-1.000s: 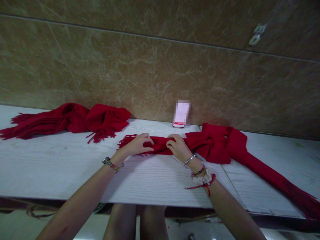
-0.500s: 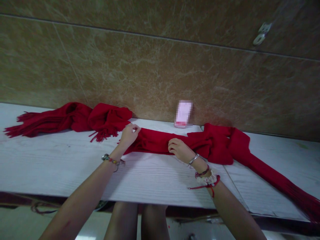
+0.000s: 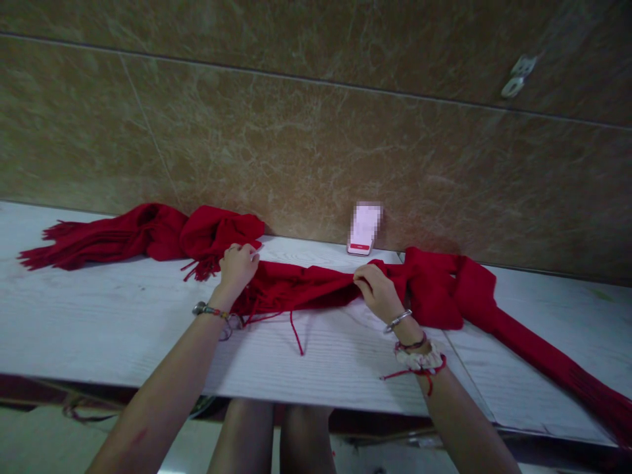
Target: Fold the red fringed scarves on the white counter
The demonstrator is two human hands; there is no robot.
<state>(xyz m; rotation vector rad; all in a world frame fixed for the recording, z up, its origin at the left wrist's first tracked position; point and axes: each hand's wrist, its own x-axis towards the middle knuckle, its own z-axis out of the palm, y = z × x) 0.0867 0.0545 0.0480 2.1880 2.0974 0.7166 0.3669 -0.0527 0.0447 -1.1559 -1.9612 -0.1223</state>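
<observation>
I see one phone (image 3: 363, 230), one bunched red scarf (image 3: 158, 236) to its left, and one stretched red scarf (image 3: 306, 288) running in front of the phone and off to its right. The left hand (image 3: 237, 268) and right hand (image 3: 379, 288) each have their fingers pinched on the stretched red scarf, a span of cloth between them.
</observation>
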